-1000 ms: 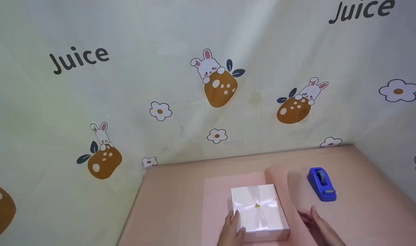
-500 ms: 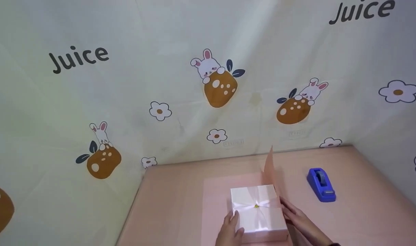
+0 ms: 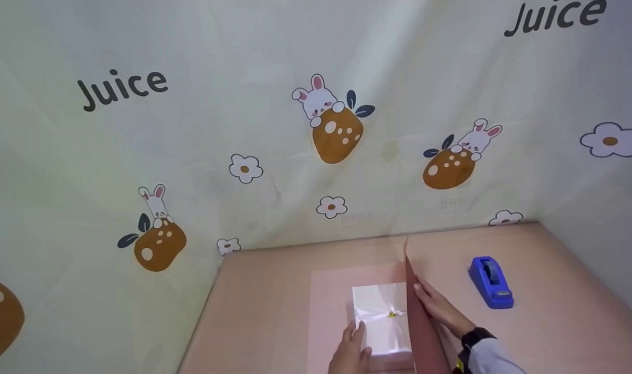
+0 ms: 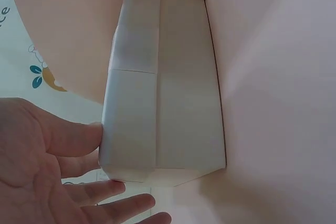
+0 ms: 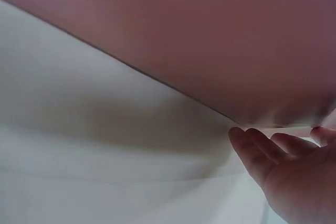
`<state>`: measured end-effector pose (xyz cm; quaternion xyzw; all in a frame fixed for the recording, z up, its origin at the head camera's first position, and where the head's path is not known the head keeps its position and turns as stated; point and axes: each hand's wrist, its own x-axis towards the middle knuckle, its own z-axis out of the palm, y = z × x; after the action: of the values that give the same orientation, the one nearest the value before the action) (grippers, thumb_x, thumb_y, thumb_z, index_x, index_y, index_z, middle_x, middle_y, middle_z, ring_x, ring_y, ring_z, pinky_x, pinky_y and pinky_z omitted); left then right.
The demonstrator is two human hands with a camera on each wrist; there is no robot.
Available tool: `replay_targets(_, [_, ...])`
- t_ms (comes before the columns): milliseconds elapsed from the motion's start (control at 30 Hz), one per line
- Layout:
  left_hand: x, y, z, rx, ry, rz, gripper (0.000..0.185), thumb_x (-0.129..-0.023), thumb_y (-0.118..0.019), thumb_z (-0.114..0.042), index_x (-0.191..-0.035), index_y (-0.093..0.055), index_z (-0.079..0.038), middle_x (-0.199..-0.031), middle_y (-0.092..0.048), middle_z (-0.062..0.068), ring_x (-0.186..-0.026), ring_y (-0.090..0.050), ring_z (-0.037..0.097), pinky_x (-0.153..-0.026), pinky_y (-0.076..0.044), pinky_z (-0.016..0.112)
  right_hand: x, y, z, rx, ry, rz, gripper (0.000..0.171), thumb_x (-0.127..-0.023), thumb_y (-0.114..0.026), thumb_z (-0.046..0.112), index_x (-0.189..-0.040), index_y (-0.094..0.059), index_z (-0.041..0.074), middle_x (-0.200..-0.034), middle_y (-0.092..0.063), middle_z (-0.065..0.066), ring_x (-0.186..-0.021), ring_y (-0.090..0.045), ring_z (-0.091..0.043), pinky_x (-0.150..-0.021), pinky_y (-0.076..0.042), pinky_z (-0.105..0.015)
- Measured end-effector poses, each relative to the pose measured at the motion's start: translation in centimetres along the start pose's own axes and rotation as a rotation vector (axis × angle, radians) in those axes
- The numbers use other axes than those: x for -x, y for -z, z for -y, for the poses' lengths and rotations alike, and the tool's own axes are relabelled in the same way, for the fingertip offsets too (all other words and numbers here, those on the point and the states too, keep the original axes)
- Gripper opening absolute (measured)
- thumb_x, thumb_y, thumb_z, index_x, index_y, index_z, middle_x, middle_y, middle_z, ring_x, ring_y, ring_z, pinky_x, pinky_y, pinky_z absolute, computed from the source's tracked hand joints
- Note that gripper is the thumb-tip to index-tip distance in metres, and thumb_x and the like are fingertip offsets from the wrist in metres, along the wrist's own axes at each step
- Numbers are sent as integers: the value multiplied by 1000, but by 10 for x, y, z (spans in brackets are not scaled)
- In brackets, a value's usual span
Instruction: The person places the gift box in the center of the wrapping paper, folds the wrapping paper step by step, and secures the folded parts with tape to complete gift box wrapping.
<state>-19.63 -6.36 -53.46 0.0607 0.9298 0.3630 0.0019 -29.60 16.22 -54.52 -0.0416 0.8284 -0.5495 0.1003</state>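
A white gift box point(image 3: 380, 322) tied with a white ribbon lies on a sheet of pink wrapping paper point(image 3: 328, 306). My left hand point(image 3: 353, 340) rests with straight fingers against the box's near left side; the left wrist view shows these fingers point(image 4: 79, 135) touching the box point(image 4: 163, 87). My right hand point(image 3: 431, 302) presses flat against the paper's raised right flap point(image 3: 417, 311), which stands upright and leans over the box's right edge. In the right wrist view the fingers point(image 5: 262, 153) lie under the paper point(image 5: 210, 35), beside the box point(image 5: 105, 156).
A blue tape dispenser point(image 3: 491, 283) stands on the pink tabletop point(image 3: 554, 311) to the right of the paper. A patterned cloth wall point(image 3: 295, 130) closes off the back and both sides. The table's left edge runs near the paper.
My right hand has lifted the paper's right side from flat on the table to upright and pushed it leftward against the box. The left hand has stayed on the box.
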Motion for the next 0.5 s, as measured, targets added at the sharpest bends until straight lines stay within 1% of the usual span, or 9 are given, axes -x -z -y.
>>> replay_targets(100, [1,0,0,-14,-1,-4,51,-83,-60,-13,-130,-44,-2,-133,-41,23,-101,-55,43,-73,-48,52,-7,1,5,39,25,-5,64,-97,-32,40,-144,-13,1,-146,-18,-26,-135,-12,-42,-108,-12,-56])
replay_targets(167, [0,0,-1,-23,-1,-4,51,-83,-60,-13,-131,-44,-3,-133,-41,23,-100,-56,42,-72,-49,51,-12,1,9,77,48,-18,64,-97,-33,38,-143,-14,-1,-144,-20,-28,-134,-14,-43,-108,-13,-56])
replay_targets(233, [1,1,-2,-34,-6,-6,51,-83,-60,-13,-130,-45,-2,-133,-41,23,-96,-57,41,-68,-49,49,-17,2,12,102,60,-25,63,-97,-34,37,-142,-15,-2,-144,-20,-28,-133,-16,-44,-108,-15,-56])
replay_targets(333, [1,0,-2,-55,-12,-9,51,-82,-60,-14,-130,-45,-2,-132,-42,23,-91,-59,40,-64,-49,48,-24,4,18,123,76,-32,62,-98,-32,37,-143,-15,-2,-144,-20,-29,-133,-18,-44,-108,-17,-55])
replay_targets(367, [1,0,-2,-56,-11,-8,51,-82,-60,-14,-130,-45,-2,-132,-41,23,-90,-59,40,-63,-49,48,-26,6,21,121,78,-26,61,-98,-31,37,-143,-14,-1,-145,-18,-28,-133,-17,-44,-108,-17,-55])
replay_targets(433, [1,0,-2,-62,5,4,52,-83,-60,-15,-130,-44,-2,-132,-41,22,-89,-59,39,-62,-49,46,-30,9,27,86,79,-9,61,-99,-26,39,-144,-12,0,-146,-15,-27,-133,-17,-44,-105,-22,-57])
replay_targets(500, [1,0,-3,-61,17,16,51,-83,-60,-15,-130,-44,-3,-132,-41,23,-86,-60,37,-62,-49,45,-33,14,35,32,72,3,63,-98,-21,43,-144,-9,1,-148,-10,-25,-134,-15,-44,-103,-25,-59])
